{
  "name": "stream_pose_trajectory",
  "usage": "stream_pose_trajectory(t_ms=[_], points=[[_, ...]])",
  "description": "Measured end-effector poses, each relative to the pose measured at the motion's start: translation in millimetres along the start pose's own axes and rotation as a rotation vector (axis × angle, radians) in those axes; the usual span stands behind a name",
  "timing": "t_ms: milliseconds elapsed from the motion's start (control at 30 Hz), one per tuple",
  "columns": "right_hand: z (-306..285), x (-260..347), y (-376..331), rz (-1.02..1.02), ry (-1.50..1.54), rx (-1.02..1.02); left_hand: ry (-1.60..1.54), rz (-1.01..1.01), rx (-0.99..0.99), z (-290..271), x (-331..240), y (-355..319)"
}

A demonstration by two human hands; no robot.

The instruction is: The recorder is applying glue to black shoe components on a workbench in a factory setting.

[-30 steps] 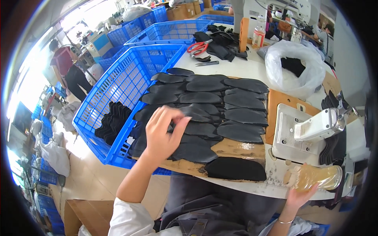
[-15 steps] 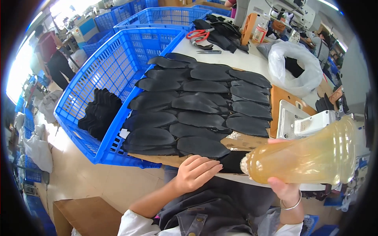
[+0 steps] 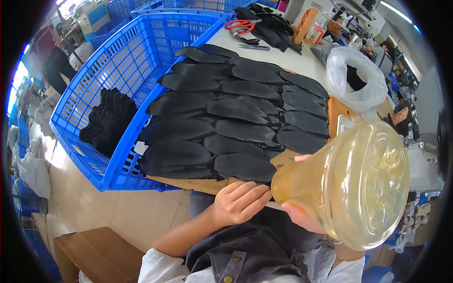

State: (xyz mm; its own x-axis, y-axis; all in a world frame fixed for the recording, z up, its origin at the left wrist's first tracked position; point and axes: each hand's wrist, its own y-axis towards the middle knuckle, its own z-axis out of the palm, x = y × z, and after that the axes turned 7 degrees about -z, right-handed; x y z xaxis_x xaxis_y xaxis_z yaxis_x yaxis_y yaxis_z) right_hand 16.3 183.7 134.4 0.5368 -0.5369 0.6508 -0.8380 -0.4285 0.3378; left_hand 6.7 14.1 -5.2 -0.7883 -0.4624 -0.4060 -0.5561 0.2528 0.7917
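My right hand [image 3: 302, 216] is wrapped round a clear plastic bottle [image 3: 347, 184] of yellowish liquid. The bottle lies tilted, its wide base toward me and its narrow end down by my left fingertips. My left hand [image 3: 240, 202] is closed at the near edge of the cardboard [image 3: 188, 184], its fingertips pinching a black piece that the bottle now mostly hides. Beyond both hands, flat black oval pieces [image 3: 245, 109] lie overlapped in rows across the cardboard.
A blue plastic crate [image 3: 111, 162] on the left holds a stack of wavy-edged black pieces [image 3: 109, 123]. Red-handled scissors [image 3: 241, 26] and a small metal tool [image 3: 254, 47] lie at the back. To the right stands a white plastic bag [image 3: 336, 78]. An open carton [image 3: 104, 252] sits lower left.
My right hand has tipped the bottle more steeply, bringing its base toward me and its narrow end left beside my left hand. The left hand stays nearly in place. The view has shifted slightly.
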Motion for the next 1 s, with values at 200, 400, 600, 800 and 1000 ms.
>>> stream_pose_trajectory(t_ms=[200,400,600,800,1000], points=[[-3,-42,-40,0.126,0.085,-0.278,0.075,0.052,0.05,0,1,5],[-60,-24,-88,0.297,-0.283,-0.161,0.075,0.034,0.036,-4,2,2],[-42,-23,-82,0.152,0.039,-0.506,0.055,0.055,0.01,1,2,7],[-5,-37,-33,-0.273,-0.121,-0.236,0.008,-0.017,0.068,4,1,0],[-40,-47,-72,-0.274,-0.356,-0.102,0.035,0.0,0.066,4,-11,18]])
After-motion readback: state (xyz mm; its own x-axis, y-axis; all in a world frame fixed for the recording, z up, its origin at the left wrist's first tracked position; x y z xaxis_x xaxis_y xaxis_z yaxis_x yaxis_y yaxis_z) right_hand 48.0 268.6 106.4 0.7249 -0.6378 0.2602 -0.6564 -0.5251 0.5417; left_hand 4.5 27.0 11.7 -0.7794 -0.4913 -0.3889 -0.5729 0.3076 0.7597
